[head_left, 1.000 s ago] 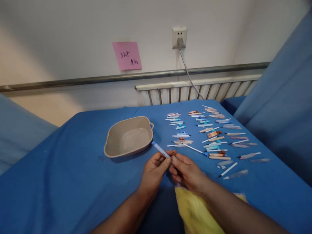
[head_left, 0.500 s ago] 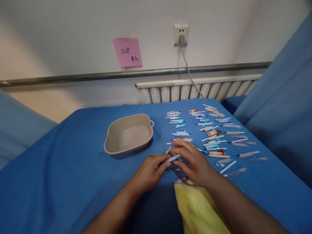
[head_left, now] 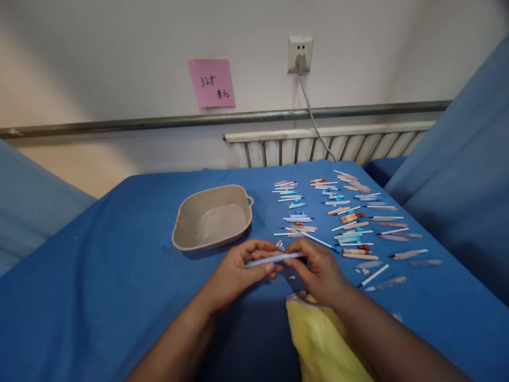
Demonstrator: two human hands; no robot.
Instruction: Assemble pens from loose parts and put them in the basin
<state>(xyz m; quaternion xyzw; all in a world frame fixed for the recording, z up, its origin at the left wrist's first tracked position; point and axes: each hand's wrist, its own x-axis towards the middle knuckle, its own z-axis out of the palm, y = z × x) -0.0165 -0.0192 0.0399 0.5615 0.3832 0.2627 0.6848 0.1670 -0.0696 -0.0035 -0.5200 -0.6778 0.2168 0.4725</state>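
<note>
Between my two hands is a slim, pale bluish-white pen barrel (head_left: 260, 261), lying almost level. My left hand (head_left: 238, 268) pinches its left part between thumb and fingers. The fingertips of my right hand (head_left: 320, 268) close on the other end. A small shiny, clear piece (head_left: 279, 245) shows just behind the barrel; whether a finger touches it I cannot tell. Beyond my right hand a white stick with a blue end (head_left: 318, 240) lies on the blue cloth (head_left: 119, 276). A tiny white tip (head_left: 292, 277) sits below the barrel.
Rows of pen parts (head_left: 353, 233) spread over the right side, with white refills, coloured barrels and clear pieces. A beige basin (head_left: 212, 244) stands left of them. Yellow cloth (head_left: 318, 334) lies under my right forearm. Behind are a rail (head_left: 159, 124), a plugged socket (head_left: 300, 53) and a pink note (head_left: 212, 83).
My hands have moved apart along the barrel, which now lies flatter and shows more of its length. The left hand has turned and shifted left; the right fingers have drawn in and lowered.
</note>
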